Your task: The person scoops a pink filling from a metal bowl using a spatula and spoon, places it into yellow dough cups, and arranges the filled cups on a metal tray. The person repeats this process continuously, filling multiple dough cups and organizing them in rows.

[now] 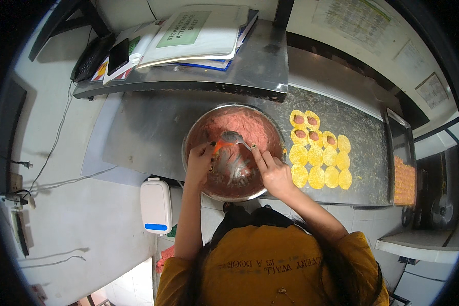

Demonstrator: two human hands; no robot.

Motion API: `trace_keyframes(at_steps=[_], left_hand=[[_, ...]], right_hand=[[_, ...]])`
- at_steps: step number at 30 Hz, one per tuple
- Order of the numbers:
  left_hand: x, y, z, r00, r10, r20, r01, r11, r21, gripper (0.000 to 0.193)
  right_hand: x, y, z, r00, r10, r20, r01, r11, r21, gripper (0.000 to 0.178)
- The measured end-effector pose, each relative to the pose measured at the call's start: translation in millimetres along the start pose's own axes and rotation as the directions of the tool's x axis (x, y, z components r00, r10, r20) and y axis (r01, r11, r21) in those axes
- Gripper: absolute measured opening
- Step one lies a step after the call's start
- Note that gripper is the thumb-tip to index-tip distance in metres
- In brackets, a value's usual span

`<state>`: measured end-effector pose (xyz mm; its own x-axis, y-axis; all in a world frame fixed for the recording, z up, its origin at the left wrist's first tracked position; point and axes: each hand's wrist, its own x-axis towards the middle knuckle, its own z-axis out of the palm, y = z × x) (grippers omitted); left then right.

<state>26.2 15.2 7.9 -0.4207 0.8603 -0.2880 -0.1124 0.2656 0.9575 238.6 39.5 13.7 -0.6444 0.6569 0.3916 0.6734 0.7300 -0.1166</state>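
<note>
A large steel bowl (191, 135) of pink ground-meat filling (247, 127) stands on the worktop before me. My right hand (275, 173) grips a metal spoon (233, 136) by its handle. The spoon's head is over the bowl, near my left hand (201, 160). That hand is over the bowl's left side with its fingers drawn together. Something small and orange (219, 148) shows at its fingertips; its kind is unclear. To the right, round yellow wrappers (316, 178) lie in rows. Several at the far left of the group carry a pink dab of filling (299, 120).
A raised metal shelf (260, 66) beyond the bowl holds folders (194, 35), a phone (118, 55) and a black telephone (93, 57). A tray with orange pieces in rows (404, 181) sits at the right end. A white bin (155, 204) stands below left.
</note>
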Motion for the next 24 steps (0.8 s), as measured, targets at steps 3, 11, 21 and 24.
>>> trace_keyframes(at_steps=[3,11,21,24], left_hand=[[0,-3,-5,0.995,0.074,0.071,-0.075,0.997,0.001,0.023],[8,-12,-11,0.931,0.361,0.057,-0.361,0.886,0.292,0.015],[3,9,-1,0.821,0.566,0.071,-0.511,0.675,0.532,0.010],[4,7,-4,0.814,0.570,0.111,-0.532,0.656,0.535,0.010]], right_hand=[[2,6,5,1.000,-0.011,0.004,0.010,1.000,0.027,0.067],[12,32,-4,0.989,0.124,0.077,-0.135,0.977,0.164,0.057],[12,17,-24,0.990,-0.090,0.105,0.089,0.996,0.013,0.055],[22,26,-32,0.980,-0.170,0.106,0.178,0.981,-0.072,0.054]])
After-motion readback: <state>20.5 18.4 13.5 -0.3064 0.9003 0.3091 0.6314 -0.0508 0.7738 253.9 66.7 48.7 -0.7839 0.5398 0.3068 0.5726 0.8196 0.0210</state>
